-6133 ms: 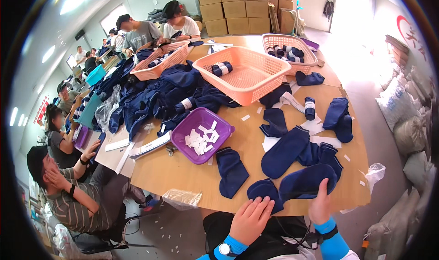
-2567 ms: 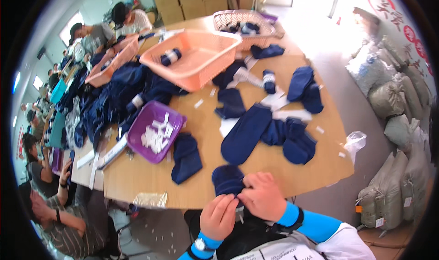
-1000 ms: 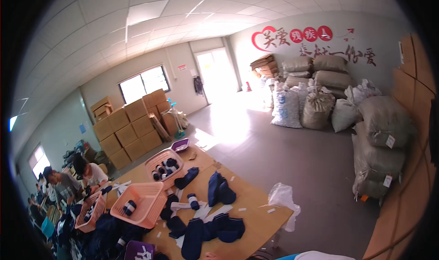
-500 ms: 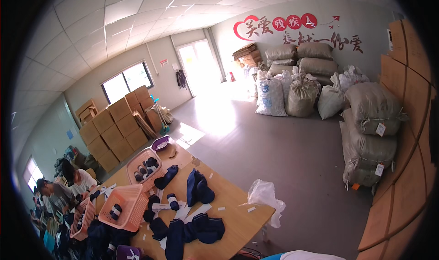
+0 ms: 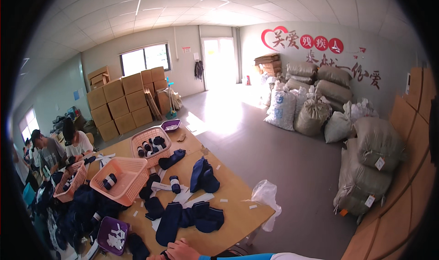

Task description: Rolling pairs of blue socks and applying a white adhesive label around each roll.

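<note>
At the bottom edge, my right hand (image 5: 182,251) comes in from the right in a blue sleeve (image 5: 238,257). Its fingers are curled beside a small dark piece, mostly cut off by the frame. A sliver of skin beside it appears to be my left hand (image 5: 156,257); its fingers are mostly out of view. Just beyond lie navy socks (image 5: 169,223), loose and flat on the wooden table (image 5: 238,219). A rolled navy pair with a white paper band (image 5: 174,184) sits among white paper strips (image 5: 184,195). Another dark sock (image 5: 138,247) lies left of my hands.
Pink baskets (image 5: 132,186) hold banded sock rolls. A purple basket (image 5: 101,235) contains white paper pieces; another purple tray (image 5: 171,122) stands at the far corner. People (image 5: 48,150) work at left. Clear plastic (image 5: 266,196) hangs off the table's right corner. Sacks (image 5: 366,182) and cartons (image 5: 125,100) line the walls.
The view has swung, bringing more of the near table and the purple basket into sight. My right hand and blue sleeve have come into view at the bottom edge.
</note>
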### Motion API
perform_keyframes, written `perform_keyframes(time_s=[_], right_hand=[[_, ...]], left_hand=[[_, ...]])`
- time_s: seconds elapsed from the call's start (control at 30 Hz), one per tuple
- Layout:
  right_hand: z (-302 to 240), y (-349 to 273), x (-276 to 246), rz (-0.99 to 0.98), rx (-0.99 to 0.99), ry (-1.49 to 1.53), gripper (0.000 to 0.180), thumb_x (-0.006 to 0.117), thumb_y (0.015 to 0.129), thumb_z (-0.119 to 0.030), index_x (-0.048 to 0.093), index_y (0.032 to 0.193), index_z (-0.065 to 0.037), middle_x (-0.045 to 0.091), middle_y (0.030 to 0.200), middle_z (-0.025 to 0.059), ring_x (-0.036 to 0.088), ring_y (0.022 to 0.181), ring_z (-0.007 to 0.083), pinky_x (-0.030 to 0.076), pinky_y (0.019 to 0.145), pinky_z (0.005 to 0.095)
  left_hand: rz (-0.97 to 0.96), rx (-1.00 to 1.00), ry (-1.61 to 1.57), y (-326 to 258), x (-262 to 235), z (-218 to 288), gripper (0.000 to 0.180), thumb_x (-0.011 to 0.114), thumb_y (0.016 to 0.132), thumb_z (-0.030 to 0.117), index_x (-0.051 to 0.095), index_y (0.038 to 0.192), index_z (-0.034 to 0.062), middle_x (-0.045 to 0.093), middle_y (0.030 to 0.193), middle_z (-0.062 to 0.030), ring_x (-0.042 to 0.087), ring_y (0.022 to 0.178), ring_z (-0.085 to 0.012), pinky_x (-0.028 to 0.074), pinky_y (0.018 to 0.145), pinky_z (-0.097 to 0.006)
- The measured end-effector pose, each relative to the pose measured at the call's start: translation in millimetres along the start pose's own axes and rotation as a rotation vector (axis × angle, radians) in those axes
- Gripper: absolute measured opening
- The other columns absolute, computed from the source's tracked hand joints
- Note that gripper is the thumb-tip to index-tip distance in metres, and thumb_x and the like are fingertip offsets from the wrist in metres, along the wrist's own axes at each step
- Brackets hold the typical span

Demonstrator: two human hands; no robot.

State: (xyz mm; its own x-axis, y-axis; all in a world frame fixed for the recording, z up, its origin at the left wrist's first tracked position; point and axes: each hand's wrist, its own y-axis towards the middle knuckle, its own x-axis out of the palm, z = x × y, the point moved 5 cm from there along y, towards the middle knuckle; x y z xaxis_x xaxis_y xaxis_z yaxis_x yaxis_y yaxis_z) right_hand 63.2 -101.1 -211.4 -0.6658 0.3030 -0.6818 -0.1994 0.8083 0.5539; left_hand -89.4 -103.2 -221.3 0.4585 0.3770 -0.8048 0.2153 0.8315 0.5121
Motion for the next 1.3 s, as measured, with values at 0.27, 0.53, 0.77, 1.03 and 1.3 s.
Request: perform_keyframes(time_s=[0.27,0.53,0.77,1.03,1.3], right_hand=[[9,-1,6,-0.003,0.036,0.104,0.016,0.063,0.102,-0.023,0.069,0.103,-0.009,0.067,0.099,0.0083,0.064,0.099,0.0254,0.039,0.099,0.0424],[11,3,12,-0.030,0.063,-0.018,0.015,0.062,0.103,-0.024,0.073,0.098,-0.015,0.068,0.096,0.0053,0.065,0.097,0.0258,0.035,0.094,0.0485],[10,1,10,-0.037,0.079,-0.080,0.015,0.062,0.104,-0.025,0.072,0.098,-0.015,0.066,0.096,0.0054,0.063,0.098,0.0257,0.035,0.095,0.0481],[11,10,20,0.011,0.004,-0.007,0.013,0.062,0.100,-0.022,0.067,0.092,-0.013,0.066,0.093,0.0087,0.064,0.098,0.0280,0.038,0.094,0.0469],[18,15,25,0.040,0.056,-0.077,0.014,0.060,0.100,-0.020,0.062,0.089,-0.011,0.068,0.084,0.0114,0.067,0.089,0.0315,0.039,0.094,0.0480]], left_hand=[[-0.038,-0.001,-0.009,9,-8,16,0.024,0.057,0.102,0.018,0.069,0.091,0.0005,0.069,0.095,-0.0237,0.062,0.092,-0.0467,0.048,0.082,-0.058],[0.016,0.042,0.026,22,-21,26,0.024,0.059,0.100,0.016,0.066,0.083,0.0006,0.070,0.093,-0.0236,0.063,0.098,-0.0463,0.049,0.085,-0.058],[-0.161,-0.173,-0.010,26,-16,15,0.017,0.069,0.093,0.018,0.077,0.092,0.0029,0.076,0.098,-0.0222,0.073,0.093,-0.0428,0.058,0.080,-0.051],[-0.248,-0.199,0.152,44,0,-1,0.027,0.062,0.095,0.021,0.071,0.078,0.0029,0.069,0.079,-0.0218,0.067,0.079,-0.0451,0.052,0.072,-0.057],[0.200,0.133,0.038,-2,-17,54,0.037,0.070,0.093,0.027,0.061,0.121,0.0042,0.062,0.119,-0.0220,0.060,0.108,-0.0465,0.047,0.092,-0.058]])
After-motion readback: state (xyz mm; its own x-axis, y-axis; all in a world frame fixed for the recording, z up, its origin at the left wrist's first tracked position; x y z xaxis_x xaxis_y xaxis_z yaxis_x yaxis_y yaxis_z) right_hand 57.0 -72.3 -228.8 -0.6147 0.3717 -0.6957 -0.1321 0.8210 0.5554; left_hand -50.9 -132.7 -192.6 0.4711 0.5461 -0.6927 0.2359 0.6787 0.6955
